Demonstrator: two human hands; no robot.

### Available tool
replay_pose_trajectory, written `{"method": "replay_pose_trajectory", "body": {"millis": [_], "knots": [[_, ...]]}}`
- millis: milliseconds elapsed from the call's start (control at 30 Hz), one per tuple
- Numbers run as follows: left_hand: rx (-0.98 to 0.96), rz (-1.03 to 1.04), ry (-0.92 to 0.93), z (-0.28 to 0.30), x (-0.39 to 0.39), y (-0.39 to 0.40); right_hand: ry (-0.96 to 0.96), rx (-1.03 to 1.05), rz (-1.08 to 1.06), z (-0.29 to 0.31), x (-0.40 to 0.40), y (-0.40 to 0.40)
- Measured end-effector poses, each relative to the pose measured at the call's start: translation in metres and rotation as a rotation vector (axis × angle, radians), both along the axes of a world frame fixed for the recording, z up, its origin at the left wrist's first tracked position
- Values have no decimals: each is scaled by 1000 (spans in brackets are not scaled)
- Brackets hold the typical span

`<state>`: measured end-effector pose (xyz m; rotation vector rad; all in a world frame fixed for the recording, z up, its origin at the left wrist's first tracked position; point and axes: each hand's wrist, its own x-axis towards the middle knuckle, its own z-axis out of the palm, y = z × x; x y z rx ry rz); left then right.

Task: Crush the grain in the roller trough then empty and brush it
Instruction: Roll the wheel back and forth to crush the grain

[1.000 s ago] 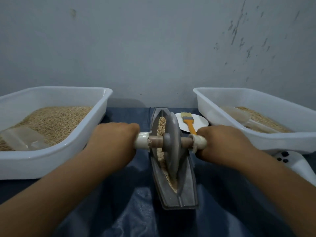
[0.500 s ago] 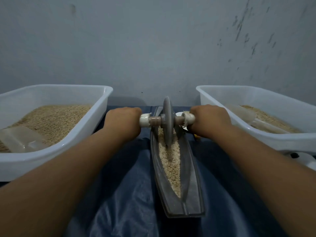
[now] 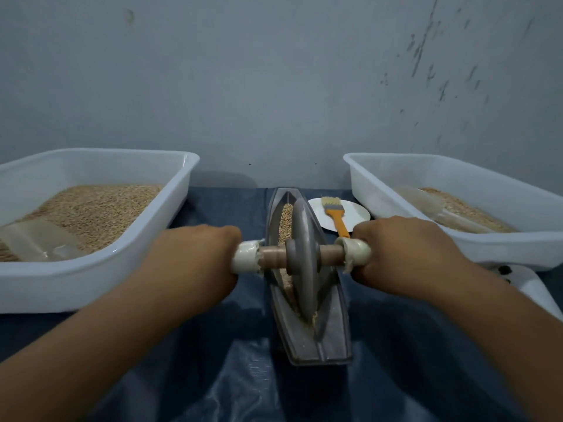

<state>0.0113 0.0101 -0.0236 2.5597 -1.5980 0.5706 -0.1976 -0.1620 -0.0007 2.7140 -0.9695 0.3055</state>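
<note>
Roller trough (image 3: 307, 336) at lower centre of frame, on blue cloth (image 3: 213, 376); long axis runs near to far, blunt end nearest.

Left hand (image 3: 195, 263) and right hand (image 3: 405, 254) each wrapped tight round white handle ends of axle.

Change: wheel (image 3: 303, 260) was at far end half second ago, now rolled back to mid-trough; crushing stroke ongoing, emptying not begun.

Grain (image 3: 285, 220) visible beyond wheel.

Farther, right of centre: brush (image 3: 335, 213) on white plate (image 3: 356, 213), handle pointing nearward, unused.

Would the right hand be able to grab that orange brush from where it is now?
Probably yes, once it lets go. The right hand grips the roller's axle, so it is busy. The brush lies on a white plate just beyond that hand, with nothing visible between them.
</note>
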Motion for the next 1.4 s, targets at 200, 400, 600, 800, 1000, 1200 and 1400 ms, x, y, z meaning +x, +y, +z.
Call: {"method": "replay_pose_trajectory", "body": {"millis": [200,400,600,800,1000,1200,1400], "knots": [[-15,-6,-24,4,-1,1,13,105,-5,3,3,-2],[-55,13,22,7,33,-66,-128,90,-51,-18,55,-59],[-136,-17,-112,13,57,-98,-184,98,-73,-21,78,-92],[-102,-27,-74,3,37,-66,-123,51,-50,-21,54,-59],[-65,-22,-57,5,-1,-1,16,77,-8,1,-4,-1],[-45,-11,-48,6,-1,-3,27,127,-20,4,-6,1],[-112,13,-4,-4,45,-69,-113,-7,-63,-18,61,-66]]}}
